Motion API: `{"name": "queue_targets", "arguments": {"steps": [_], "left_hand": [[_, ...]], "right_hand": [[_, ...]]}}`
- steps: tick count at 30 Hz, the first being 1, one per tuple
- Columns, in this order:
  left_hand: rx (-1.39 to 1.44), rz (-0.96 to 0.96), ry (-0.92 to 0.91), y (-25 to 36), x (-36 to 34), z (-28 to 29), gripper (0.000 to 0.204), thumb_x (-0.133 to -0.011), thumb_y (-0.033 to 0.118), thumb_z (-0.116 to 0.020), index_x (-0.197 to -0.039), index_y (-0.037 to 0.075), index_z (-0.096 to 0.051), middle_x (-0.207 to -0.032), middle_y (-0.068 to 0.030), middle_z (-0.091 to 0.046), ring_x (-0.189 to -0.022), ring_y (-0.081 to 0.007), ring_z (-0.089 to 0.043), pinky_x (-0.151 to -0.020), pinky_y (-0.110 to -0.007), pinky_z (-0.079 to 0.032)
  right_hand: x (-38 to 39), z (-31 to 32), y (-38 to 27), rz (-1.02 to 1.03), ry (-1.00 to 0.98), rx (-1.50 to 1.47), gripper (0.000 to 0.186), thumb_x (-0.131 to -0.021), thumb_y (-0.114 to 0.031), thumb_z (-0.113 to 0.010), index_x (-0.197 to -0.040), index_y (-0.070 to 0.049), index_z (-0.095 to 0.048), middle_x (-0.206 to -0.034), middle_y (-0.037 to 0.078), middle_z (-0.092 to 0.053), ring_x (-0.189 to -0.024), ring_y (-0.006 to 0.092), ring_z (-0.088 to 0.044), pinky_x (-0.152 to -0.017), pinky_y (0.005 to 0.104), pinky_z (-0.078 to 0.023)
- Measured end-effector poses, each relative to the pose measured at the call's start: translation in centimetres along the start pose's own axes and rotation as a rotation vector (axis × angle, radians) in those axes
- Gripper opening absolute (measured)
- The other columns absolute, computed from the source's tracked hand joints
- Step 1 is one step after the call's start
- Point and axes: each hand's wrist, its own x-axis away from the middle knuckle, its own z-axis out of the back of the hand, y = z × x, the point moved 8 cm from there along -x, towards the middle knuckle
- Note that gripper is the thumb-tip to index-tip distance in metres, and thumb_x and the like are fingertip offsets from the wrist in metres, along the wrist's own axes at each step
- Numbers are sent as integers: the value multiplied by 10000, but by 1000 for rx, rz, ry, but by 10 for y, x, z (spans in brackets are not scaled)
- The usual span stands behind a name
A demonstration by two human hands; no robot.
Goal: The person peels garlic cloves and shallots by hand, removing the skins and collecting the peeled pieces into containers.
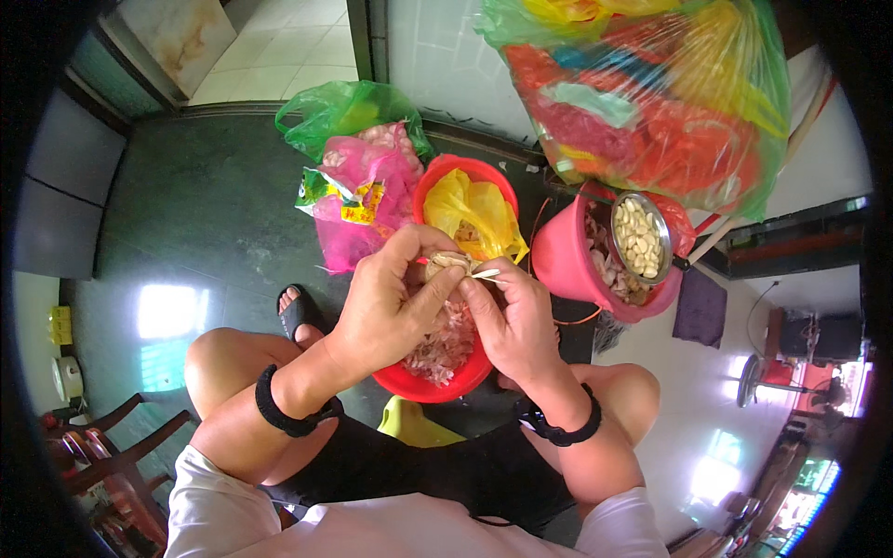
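Observation:
A pale garlic bulb (448, 261) is held up between my two hands. My left hand (395, 293) is closed round it, thumb pressed on its near side. Thumb and fingers of my right hand (510, 321) pinch at the bulb's right edge, where a thin white sliver (486, 275) sticks out; I cannot tell whether it is stem or skin. Right below is a red basin (437, 392) heaped with papery garlic skins (445, 349). Just beyond my hands, a red bucket (437, 172) is lined with a yellow plastic bag (465, 200).
A pink mesh bag (358, 232) of garlic and a green plastic bag (339, 107) lie ahead left. On the right, a metal bowl (662, 219) of peeled cloves (640, 240) sits on a pink bucket (563, 265) holding skins. A big bulging plastic bag (642, 102) stands behind it.

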Motion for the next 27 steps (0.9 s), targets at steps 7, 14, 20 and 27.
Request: {"name": "queue_targets", "arguments": {"steps": [7,14,20,27], "left_hand": [[-235,-101,-64,-5,1,-2,256,-1098,150,-526,-1200,-28,-679,-964,-107,-719,-874,-160,-682,-817,-330,-557],[-304,-104,13,-7,2,-2,255,-1093,128,-509,-1134,-35,-701,-936,-155,-715,-849,-207,-709,-777,-348,-567],[-314,-65,17,2,5,-9,212,-1049,167,-592,-1141,-7,-669,-915,-234,-712,-843,-430,-712,-718,-458,-558],[-411,-101,67,1,10,-12,230,-1072,156,-502,-1117,17,-680,-867,-222,-706,-757,-427,-692,-668,-481,-547]], "right_hand": [[3,-6,-23,222,23,272,133,-984,-138,-665,-972,-10,-634,-860,199,-673,-760,412,-670,-674,447,-529],[1,-18,-9,113,32,155,156,-1004,-135,-622,-918,-5,-630,-792,213,-646,-698,408,-649,-616,457,-496],[8,-21,-18,287,103,232,158,-1002,-94,-579,-858,-35,-606,-732,206,-611,-651,411,-619,-594,473,-482],[11,-27,-10,150,117,98,235,-1052,-131,-535,-857,-13,-593,-719,200,-616,-647,410,-628,-567,476,-466]]}}
